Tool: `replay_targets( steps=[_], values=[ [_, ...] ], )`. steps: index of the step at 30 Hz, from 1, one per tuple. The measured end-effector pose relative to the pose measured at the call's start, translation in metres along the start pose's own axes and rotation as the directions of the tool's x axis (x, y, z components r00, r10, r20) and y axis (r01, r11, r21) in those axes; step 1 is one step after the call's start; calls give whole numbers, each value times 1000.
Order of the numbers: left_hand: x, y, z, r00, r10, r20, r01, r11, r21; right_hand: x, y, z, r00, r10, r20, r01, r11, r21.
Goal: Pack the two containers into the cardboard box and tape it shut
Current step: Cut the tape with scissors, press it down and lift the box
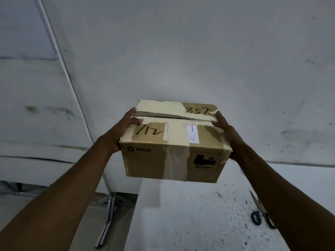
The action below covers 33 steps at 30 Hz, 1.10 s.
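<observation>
I hold the cardboard box (172, 142) in the air above the white counter (190, 214), my left hand (123, 129) and right hand (223, 127) clamped flat on opposite sides. The top flaps sit closed but gapped. The containers are not visible. Next: set the box down squarely, clear of the scissors (261, 211).

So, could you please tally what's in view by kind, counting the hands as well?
Cardboard box: 1
Scissors: 1
Hands: 2, the left hand and right hand, each gripping a side of the box
Containers: 0 visible
Total: 4
</observation>
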State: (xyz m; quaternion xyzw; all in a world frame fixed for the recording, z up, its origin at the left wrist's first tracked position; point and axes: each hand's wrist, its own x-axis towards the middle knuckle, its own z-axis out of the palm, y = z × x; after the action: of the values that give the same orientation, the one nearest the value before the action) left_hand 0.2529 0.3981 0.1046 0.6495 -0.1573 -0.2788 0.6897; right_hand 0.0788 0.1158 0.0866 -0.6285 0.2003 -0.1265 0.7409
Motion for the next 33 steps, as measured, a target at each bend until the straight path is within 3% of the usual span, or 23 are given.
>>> replay_targets(
  steps=[8,15,33],
  values=[
    [-31,16,-33,994,65,-84,-53,990,129,0,-5,40,990,-84,117,91,994,-59],
    [-57,12,-98,977,113,-180,-93,989,117,1,-9,110,982,-113,153,135,981,-142],
    [-132,53,-378,954,151,-259,-105,977,184,3,18,400,963,-159,218,193,970,-145]
  ],
)
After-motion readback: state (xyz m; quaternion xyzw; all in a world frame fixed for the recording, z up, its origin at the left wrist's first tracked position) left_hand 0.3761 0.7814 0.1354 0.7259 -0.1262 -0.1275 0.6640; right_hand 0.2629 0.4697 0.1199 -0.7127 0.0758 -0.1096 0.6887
